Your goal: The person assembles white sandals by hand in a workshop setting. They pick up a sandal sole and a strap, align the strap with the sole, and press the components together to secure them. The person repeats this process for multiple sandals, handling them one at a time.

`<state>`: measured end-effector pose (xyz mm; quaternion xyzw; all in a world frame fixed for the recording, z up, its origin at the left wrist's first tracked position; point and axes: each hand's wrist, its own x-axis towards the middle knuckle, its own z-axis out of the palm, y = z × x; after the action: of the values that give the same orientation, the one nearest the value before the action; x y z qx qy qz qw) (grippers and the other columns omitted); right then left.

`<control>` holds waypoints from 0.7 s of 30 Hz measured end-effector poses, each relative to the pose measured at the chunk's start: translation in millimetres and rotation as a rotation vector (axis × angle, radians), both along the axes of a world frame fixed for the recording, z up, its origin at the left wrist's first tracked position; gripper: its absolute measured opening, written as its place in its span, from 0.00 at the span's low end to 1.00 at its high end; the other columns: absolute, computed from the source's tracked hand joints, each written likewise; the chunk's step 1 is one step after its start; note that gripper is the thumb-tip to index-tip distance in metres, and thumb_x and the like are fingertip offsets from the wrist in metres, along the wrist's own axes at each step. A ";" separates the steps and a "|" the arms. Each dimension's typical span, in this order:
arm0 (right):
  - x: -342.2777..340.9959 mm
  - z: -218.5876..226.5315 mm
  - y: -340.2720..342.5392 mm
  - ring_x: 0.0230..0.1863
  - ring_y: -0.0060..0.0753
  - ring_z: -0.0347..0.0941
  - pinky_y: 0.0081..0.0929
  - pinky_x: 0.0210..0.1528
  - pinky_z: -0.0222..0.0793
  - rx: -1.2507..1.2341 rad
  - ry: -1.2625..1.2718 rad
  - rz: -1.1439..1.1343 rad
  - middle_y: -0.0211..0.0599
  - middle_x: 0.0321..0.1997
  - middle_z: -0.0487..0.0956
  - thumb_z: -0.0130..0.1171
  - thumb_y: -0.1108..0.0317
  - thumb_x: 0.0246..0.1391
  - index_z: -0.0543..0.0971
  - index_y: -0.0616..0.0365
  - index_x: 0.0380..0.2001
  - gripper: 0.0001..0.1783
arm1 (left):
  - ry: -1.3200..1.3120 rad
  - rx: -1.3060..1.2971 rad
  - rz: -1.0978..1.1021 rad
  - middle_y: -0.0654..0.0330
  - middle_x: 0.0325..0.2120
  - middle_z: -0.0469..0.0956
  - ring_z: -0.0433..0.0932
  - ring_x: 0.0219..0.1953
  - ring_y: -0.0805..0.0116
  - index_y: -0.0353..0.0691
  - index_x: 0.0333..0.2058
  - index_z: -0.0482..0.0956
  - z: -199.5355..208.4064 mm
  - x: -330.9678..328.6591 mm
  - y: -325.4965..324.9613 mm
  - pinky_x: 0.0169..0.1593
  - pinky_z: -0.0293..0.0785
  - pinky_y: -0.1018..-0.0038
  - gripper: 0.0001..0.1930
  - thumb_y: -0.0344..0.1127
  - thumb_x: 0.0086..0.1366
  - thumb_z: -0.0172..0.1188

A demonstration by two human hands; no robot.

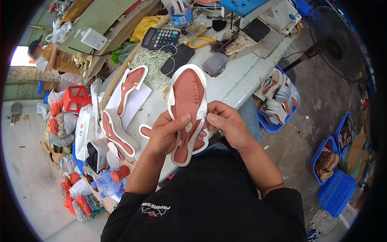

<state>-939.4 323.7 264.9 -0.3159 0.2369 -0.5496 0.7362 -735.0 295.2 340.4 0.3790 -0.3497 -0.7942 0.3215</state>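
Observation:
A shoe insole [186, 90], reddish-brown with a white rim folded over its edge, is held up in front of me with its toe end pointing away. My left hand [168, 131] grips it from the left, thumb lying across the waist. At the right edge of the waist, the thumb and forefinger of my right hand [227, 123] pinch the white rim. Behind the held piece, part of another white-rimmed piece [145, 130] shows on the table. Farther left lie a single insole [132, 84] on white paper and a stack of similar pieces [119, 131].
On the table [238, 94] are a calculator [160, 39], a dark phone [177, 60], tangled string [147, 64] and yellow-handled scissors [200, 42]. A blue basket [274, 128] of soles stands right of the table, near a fan [334, 46]. Bottles [105, 183] sit at lower left.

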 end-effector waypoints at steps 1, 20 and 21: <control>1.3 -6.0 -1.0 0.36 0.14 0.70 0.19 0.42 0.67 -0.002 -0.037 0.029 0.23 0.34 0.78 0.61 0.59 0.69 0.80 0.58 0.41 0.12 | -0.008 0.020 -0.033 0.51 0.38 0.84 0.86 0.41 0.59 0.28 0.52 0.78 2.7 -1.8 -0.5 0.46 0.84 0.64 0.16 0.37 0.75 0.58; -28.2 -19.3 -26.7 0.35 0.14 0.76 0.17 0.34 0.68 0.111 0.111 -0.228 0.26 0.39 0.86 0.63 0.58 0.66 0.85 0.58 0.49 0.17 | -0.574 -0.662 -0.416 0.65 0.31 0.74 0.77 0.34 0.79 0.32 0.40 0.75 -2.1 11.8 -96.8 0.38 0.85 0.75 0.12 0.37 0.73 0.64; -29.2 -19.1 -29.5 0.35 0.13 0.75 0.17 0.34 0.67 0.087 0.101 -0.245 0.25 0.39 0.85 0.63 0.59 0.66 0.85 0.58 0.50 0.16 | -0.590 -0.733 -0.438 0.65 0.29 0.76 0.78 0.33 0.78 0.33 0.40 0.75 -0.4 10.5 -104.7 0.38 0.83 0.77 0.11 0.36 0.74 0.63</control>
<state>-968.7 294.2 245.8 -0.2798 0.3341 -0.6079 0.6637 -724.5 190.5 340.0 0.3673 -0.7519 -0.5274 0.1472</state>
